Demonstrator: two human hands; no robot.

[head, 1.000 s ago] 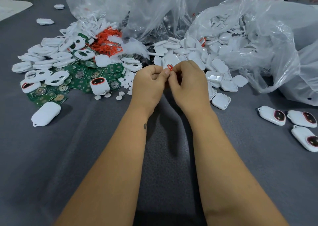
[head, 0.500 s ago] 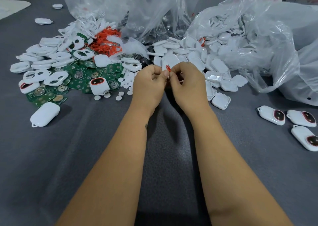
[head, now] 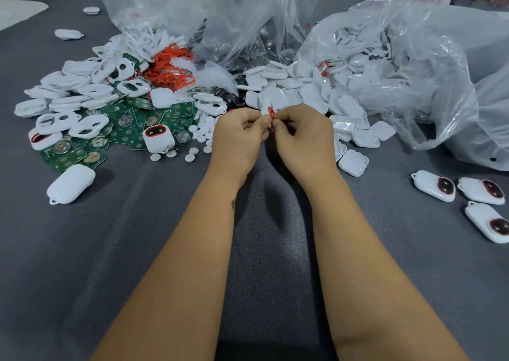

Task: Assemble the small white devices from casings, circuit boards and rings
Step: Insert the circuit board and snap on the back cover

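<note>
Step in hand: a single red ring (head: 271, 112) is held up between both hands above the table (head: 137, 250), judged to be straightened or oriented before fitting into a casing.
Left hand (head: 238, 137): fingers curled in, thumb and forefinger pinching the ring's left edge; nothing else visible in it.
Right hand (head: 303, 137): likewise curled, fingertips pinching the ring's right side; whether a casing is tucked in the palm cannot be told.
Supply layout: open-faced white casings (head: 88, 125) and green circuit boards (head: 124, 133) lie heaped at left, loose red rings (head: 170, 69) behind them, white back shells (head: 289, 91) spilling from a plastic bag (head: 413, 66), all near, presumably for quick picking.
Finished devices (head: 433, 186): grouped well apart at right, probably to keep done work separate.
Progress: early; large stock remains.
</note>
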